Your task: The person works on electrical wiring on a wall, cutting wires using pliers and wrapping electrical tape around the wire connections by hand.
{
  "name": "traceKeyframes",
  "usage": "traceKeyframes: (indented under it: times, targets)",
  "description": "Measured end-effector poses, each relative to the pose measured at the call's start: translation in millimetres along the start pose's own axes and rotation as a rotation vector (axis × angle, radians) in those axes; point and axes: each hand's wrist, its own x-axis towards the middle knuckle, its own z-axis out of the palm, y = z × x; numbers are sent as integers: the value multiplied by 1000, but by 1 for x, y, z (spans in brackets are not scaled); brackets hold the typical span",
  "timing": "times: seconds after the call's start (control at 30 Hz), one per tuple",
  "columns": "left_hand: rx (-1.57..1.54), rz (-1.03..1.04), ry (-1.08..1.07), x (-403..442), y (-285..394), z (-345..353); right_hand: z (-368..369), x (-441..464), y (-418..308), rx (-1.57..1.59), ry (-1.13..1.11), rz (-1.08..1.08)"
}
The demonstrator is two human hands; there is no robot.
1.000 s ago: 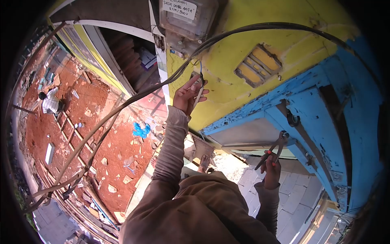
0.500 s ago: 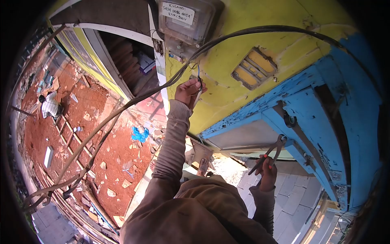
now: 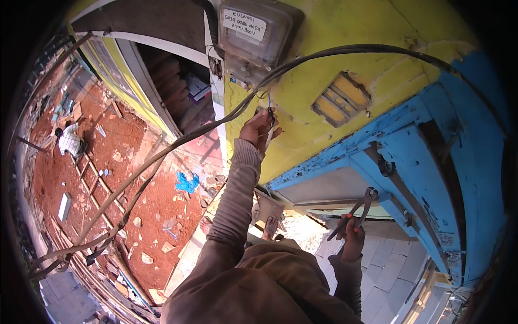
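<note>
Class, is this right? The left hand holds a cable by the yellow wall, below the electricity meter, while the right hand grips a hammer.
Not a hammer: the head view shows the right hand gripping pincers. The left hand holds a cable by the yellow wall, below the electricity meter.

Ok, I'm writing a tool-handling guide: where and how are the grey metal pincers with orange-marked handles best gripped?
Probably by the spread dark handles, coming from the wearer's side, where the right hand holds them. The grey metal pincers point their rounded head away from the body, with the handles opening back toward it, so fingers there should stay clear of the biting end.
</note>
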Motion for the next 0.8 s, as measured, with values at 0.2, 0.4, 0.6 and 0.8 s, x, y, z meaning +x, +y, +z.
traceKeyframes:
  times: [0.2, 0.4, 0.6, 0.8]
  targets:
    - [-55, -118, -146, 7, 5, -2, 4, -3, 0, 7, -18, -30]
    - [169, 120, -35, 2, -6, -10, 16, -6, -12, -33, -136, 26]
    - [268, 226, -16, -17, -3, -26, 47, 30, -27, 360, -704, 272]
    - [428, 321, -125, -15, -39, -33, 98, 96, -87, 18, -842, 262]
